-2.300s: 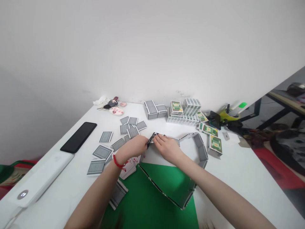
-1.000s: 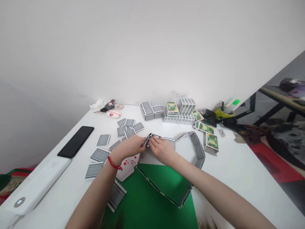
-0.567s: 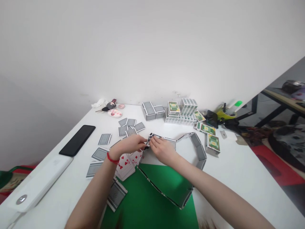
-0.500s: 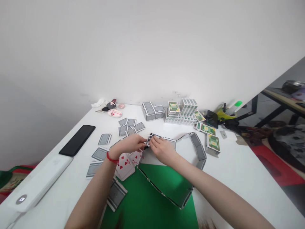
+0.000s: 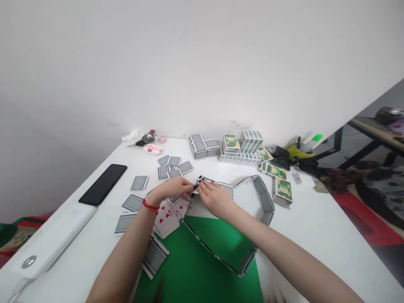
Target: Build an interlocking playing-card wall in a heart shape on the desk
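Observation:
A ring of joined playing cards (image 5: 264, 197) stands on edge, partly over a green sheet (image 5: 183, 269). At the ring's far left corner, the fingers of my left hand (image 5: 173, 187) are closed in a pinch on a card's edge. My right hand (image 5: 216, 198) grips the same corner from the right, its fingers pressed together over the cards. Just below my left wrist lie face-up playing cards (image 5: 166, 221) with red hearts and diamonds. A folded card (image 5: 155, 256) rests by my left forearm. My fingers hide part of the corner they hold.
Loose face-down cards (image 5: 132, 203) are scattered on the left. At the back are card blocks (image 5: 197, 144) and stacked card boxes (image 5: 240, 157). More card boxes (image 5: 283, 190) stand at right. A black phone (image 5: 103, 184) and white power strip (image 5: 59, 240) line the left edge.
My left hand has shifted slightly at the corner, its fingertips now nearer the upper edge of the card. My right hand and the ring stay nearly still.

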`<move>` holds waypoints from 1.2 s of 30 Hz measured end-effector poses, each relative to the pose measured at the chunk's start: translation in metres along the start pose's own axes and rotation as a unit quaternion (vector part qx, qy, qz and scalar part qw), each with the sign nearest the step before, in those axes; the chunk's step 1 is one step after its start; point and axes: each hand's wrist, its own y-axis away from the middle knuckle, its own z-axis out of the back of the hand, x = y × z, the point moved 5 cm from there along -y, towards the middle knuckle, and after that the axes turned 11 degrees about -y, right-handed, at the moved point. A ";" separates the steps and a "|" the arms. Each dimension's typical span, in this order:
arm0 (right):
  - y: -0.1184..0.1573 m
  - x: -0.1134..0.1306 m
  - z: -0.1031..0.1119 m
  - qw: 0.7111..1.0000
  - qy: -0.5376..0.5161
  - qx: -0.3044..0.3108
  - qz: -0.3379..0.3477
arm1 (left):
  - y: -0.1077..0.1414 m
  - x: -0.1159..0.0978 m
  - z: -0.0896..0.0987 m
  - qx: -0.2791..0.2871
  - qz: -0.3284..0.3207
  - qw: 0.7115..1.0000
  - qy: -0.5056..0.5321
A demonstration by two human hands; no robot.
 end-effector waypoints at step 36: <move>-0.001 0.009 -0.003 0.998 0.061 0.010 0.022 | 0.005 -0.017 -0.003 -0.052 0.010 0.983 -0.176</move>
